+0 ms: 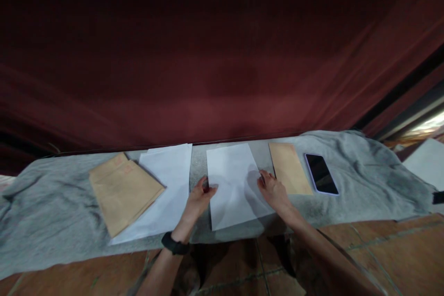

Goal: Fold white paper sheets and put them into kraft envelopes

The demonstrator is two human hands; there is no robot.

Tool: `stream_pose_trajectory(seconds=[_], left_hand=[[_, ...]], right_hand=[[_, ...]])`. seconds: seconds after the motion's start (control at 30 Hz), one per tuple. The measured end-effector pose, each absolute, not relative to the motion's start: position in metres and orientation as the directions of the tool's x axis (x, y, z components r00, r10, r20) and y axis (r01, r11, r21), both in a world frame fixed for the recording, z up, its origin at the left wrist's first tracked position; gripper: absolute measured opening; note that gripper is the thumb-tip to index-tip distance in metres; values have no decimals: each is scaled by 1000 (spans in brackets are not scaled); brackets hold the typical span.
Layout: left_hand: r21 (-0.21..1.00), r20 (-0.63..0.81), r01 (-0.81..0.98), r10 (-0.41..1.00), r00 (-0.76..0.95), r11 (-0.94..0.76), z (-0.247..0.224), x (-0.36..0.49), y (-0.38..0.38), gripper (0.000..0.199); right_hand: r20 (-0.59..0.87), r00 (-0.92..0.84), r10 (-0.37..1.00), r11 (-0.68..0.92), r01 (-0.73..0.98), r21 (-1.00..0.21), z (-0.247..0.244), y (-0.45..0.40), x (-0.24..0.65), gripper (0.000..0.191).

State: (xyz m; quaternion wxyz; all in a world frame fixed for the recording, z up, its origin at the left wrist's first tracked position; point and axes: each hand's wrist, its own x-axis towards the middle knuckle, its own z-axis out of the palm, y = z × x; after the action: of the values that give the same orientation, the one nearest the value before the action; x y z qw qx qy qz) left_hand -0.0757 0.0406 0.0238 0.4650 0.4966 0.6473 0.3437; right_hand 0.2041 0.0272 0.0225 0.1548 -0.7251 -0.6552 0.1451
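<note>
Red print, too blurred to read, marks the brown envelopes [130, 192] left of the hands. Grey cloth [364, 175] drapes the surface, facing a dark red backdrop [222, 78]. White paper [234, 185] lies between the left hand [199, 197] and right hand [275, 190], long axis pointing away; both half-curled at its edges, grip unclear.

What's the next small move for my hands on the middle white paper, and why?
I'd probably pinch the side edges of the middle white paper and lift it slightly: it lies over the gray cloth, with the left hand at its left edge and the right hand at its right, so both sides seem within easy grip.
</note>
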Motion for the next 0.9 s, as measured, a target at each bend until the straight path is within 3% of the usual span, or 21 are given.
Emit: stream_pose_trajectory(seconds=[0.13,0.23,0.37,0.5,0.6,0.73,0.8,0.9], left_hand=[[928,-317,180,945,-80,327,27,-75,44,85],[945,-308,86,948,-79,314,40,-76,44,93],[927,-372,-39,928,0,372,57,-82,41,71],[896,-424,-99,900,97,433,69,-83,39,51],[930,-354,-60,929,106,362,70,-80,38,52],[944,-320,95,947,32,316,59,-80,42,43],[942,-245,227,969,-39,248,54,-81,45,38],[911,-87,395,992,-87,115,50,-82,50,36]], right_hand=[[-85,65,994,-107,648,-754,18,34,215,49],[-179,-15,984,-164,331,-929,24,34,226,37],[-358,-162,919,-376,-98,-921,46,28,239,39],[-353,-292,889,-441,-338,-832,59,22,245,57],[-297,-192,935,-343,-286,-895,50,25,244,57],[-137,-58,989,-137,-4,-991,28,35,240,39],[12,21,1000,7,209,-978,22,39,238,28],[217,60,974,170,434,-885,20,41,233,28]])
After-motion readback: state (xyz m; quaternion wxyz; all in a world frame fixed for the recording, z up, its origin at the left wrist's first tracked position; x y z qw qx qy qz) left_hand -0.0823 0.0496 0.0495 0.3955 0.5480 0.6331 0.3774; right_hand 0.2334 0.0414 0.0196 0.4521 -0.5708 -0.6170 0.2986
